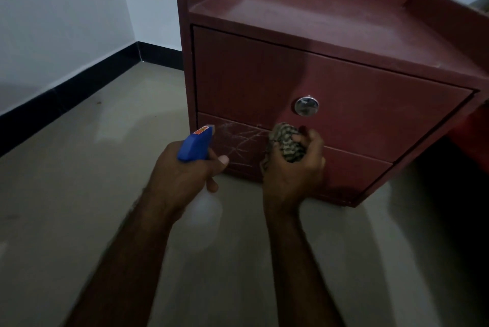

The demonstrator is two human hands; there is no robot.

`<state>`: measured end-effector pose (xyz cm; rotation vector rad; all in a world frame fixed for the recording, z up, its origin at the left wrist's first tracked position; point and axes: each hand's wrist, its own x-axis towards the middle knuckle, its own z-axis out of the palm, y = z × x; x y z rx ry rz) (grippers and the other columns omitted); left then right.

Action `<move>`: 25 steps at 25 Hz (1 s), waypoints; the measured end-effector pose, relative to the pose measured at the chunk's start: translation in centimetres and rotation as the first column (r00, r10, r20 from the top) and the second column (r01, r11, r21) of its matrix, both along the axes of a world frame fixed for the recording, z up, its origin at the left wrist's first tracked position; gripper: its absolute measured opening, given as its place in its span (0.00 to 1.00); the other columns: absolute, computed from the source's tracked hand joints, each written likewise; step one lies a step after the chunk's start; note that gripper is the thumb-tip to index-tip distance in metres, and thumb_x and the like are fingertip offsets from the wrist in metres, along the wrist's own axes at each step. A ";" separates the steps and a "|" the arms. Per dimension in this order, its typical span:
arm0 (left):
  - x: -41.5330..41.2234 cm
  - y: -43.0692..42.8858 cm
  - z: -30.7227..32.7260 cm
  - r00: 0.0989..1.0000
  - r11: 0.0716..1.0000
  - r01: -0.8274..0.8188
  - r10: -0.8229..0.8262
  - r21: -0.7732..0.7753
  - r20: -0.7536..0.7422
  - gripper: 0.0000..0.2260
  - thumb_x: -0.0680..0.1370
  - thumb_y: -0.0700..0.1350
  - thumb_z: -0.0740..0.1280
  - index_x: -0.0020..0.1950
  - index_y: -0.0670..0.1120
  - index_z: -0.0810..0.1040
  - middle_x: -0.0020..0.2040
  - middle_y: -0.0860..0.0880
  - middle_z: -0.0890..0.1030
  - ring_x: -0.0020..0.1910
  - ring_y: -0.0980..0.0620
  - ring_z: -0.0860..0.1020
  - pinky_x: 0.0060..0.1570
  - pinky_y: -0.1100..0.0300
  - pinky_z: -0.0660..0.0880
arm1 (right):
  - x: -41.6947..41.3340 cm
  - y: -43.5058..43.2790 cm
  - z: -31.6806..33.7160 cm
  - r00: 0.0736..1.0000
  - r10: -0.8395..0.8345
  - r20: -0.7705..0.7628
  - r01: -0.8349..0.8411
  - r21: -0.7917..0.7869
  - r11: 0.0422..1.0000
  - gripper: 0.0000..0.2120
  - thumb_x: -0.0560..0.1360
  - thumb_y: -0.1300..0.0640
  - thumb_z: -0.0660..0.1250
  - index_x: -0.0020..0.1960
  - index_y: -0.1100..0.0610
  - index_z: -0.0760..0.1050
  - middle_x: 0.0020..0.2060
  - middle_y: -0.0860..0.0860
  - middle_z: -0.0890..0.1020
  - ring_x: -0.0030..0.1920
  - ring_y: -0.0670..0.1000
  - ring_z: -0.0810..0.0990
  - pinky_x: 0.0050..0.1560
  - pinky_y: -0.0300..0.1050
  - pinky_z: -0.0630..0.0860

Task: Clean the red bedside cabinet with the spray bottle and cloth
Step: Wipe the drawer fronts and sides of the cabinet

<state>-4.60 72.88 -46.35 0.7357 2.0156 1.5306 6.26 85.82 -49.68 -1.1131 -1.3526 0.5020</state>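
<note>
Red bedside cabinet [344, 83] stands on the grey floor [105, 194] in the far right part of the scene, its back close to the pale wall [53, 22], which has a black skirting [66, 88] along its foot. The cabinet has a flat top [304, 9] with raised edges at the back and both sides, and below it two drawer fronts. The upper drawer front [251, 75] carries a round shiny knob [306, 106], and the lower drawer front [352, 168] shows thin pale streaks [238, 141] across its left part. The left hand [185, 170] is curled around the neck of the spray bottle [197, 145], just near of the cabinet's lower left corner. The bottle's blue head points toward the streaked drawer front, and its nozzle tip sits close to that surface. Its cloudy, pale body hangs below the hand and is blurred. A finger lies in front of the blue head, though whether it presses the trigger cannot be told. The right hand [293, 176] is clenched around a bunched, dark-and-light patterned cloth [287, 145], holding it against the lower drawer front just below the knob and right of the streaks. Both forearms reach in from the near edge, and the two hands are near each other but apart.
</note>
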 end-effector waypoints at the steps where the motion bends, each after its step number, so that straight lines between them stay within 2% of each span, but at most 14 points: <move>1: 0.0 0.0 -0.1 1.000 1.000 -0.003 0.003 -0.011 -0.004 0.07 0.75 0.42 0.75 0.45 0.40 0.80 0.34 0.45 0.81 0.30 0.50 0.81 0.45 0.55 0.74 | -0.9 -0.5 0.2 0.999 0.019 0.038 -0.020 0.019 1.000 0.24 0.68 0.62 0.78 0.63 0.57 0.80 0.48 0.46 0.86 0.49 0.54 0.79 0.51 0.45 0.73; 4: -0.1 -0.2 -0.1 1.000 0.999 -0.021 0.021 -0.027 -0.005 0.07 0.75 0.42 0.75 0.44 0.39 0.80 0.33 0.44 0.81 0.31 0.49 0.81 0.45 0.55 0.73 | -2.2 -1.0 0.1 0.990 0.097 0.102 -0.103 0.053 0.993 0.26 0.67 0.63 0.78 0.64 0.57 0.80 0.49 0.46 0.86 0.49 0.53 0.79 0.49 0.39 0.71; 8: -0.8 -0.4 0.0 0.999 0.999 -0.041 0.041 -0.013 0.004 0.08 0.75 0.42 0.75 0.44 0.39 0.80 0.33 0.43 0.82 0.32 0.47 0.82 0.45 0.57 0.72 | -0.7 -0.5 -0.5 0.999 0.030 0.044 -0.031 0.017 0.999 0.27 0.66 0.61 0.79 0.64 0.54 0.79 0.50 0.42 0.86 0.51 0.52 0.80 0.51 0.33 0.68; 12: -1.5 -0.6 -0.2 0.998 0.998 -0.052 0.051 -0.036 -0.023 0.08 0.75 0.44 0.75 0.43 0.39 0.81 0.35 0.42 0.83 0.31 0.48 0.82 0.46 0.58 0.71 | -3.3 -1.4 0.2 0.988 0.118 0.098 -0.119 0.004 0.993 0.26 0.68 0.61 0.79 0.65 0.56 0.79 0.51 0.46 0.86 0.53 0.52 0.81 0.54 0.40 0.73; 15: -1.6 -0.8 -0.4 0.998 0.997 -0.067 0.066 -0.041 -0.020 0.08 0.74 0.43 0.75 0.43 0.39 0.81 0.36 0.41 0.83 0.30 0.48 0.82 0.46 0.57 0.72 | -3.1 -1.4 -0.3 0.982 0.158 0.104 -0.158 -0.009 0.987 0.27 0.68 0.59 0.79 0.65 0.54 0.79 0.51 0.47 0.86 0.54 0.51 0.82 0.54 0.40 0.73; 17: -1.8 -0.9 -0.4 0.998 0.997 -0.067 0.066 -0.048 -0.021 0.08 0.74 0.44 0.76 0.43 0.40 0.81 0.33 0.43 0.83 0.30 0.50 0.82 0.48 0.53 0.75 | -2.2 -0.9 -0.8 0.995 0.094 0.029 -0.094 -0.027 0.995 0.26 0.67 0.58 0.79 0.64 0.52 0.80 0.51 0.47 0.86 0.52 0.51 0.83 0.53 0.35 0.73; 19: -2.2 -1.0 -0.5 0.998 0.997 -0.068 0.067 -0.044 -0.013 0.08 0.74 0.43 0.76 0.44 0.40 0.81 0.34 0.42 0.83 0.30 0.49 0.82 0.52 0.48 0.78 | -2.6 -0.9 -0.8 0.998 0.056 0.011 -0.056 -0.014 0.998 0.26 0.66 0.59 0.79 0.63 0.54 0.80 0.50 0.47 0.86 0.52 0.51 0.83 0.52 0.27 0.68; 20: -2.5 -1.2 -0.5 0.997 0.996 -0.076 0.075 -0.043 -0.016 0.08 0.74 0.43 0.76 0.44 0.40 0.81 0.36 0.41 0.83 0.31 0.48 0.82 0.53 0.46 0.78 | -3.4 -1.2 -0.7 0.996 0.074 0.041 -0.074 0.005 0.997 0.26 0.66 0.60 0.79 0.63 0.54 0.80 0.50 0.46 0.86 0.52 0.51 0.82 0.51 0.27 0.67; 23: -3.0 -1.6 -0.7 0.995 0.994 -0.102 0.101 -0.038 -0.017 0.08 0.74 0.43 0.76 0.43 0.40 0.81 0.38 0.40 0.84 0.30 0.46 0.82 0.52 0.47 0.78 | -5.1 -2.0 -0.6 0.975 0.185 0.126 -0.190 0.031 0.981 0.27 0.68 0.61 0.79 0.66 0.56 0.80 0.52 0.48 0.86 0.55 0.53 0.82 0.56 0.37 0.72; 25: -3.0 -1.7 -0.7 0.995 0.995 -0.096 0.096 -0.037 -0.008 0.08 0.74 0.44 0.76 0.43 0.40 0.81 0.37 0.41 0.84 0.30 0.47 0.82 0.50 0.51 0.76 | -5.1 -1.8 -0.9 0.973 0.205 0.107 -0.212 0.056 0.976 0.27 0.67 0.63 0.79 0.66 0.57 0.80 0.53 0.48 0.86 0.56 0.54 0.83 0.57 0.34 0.71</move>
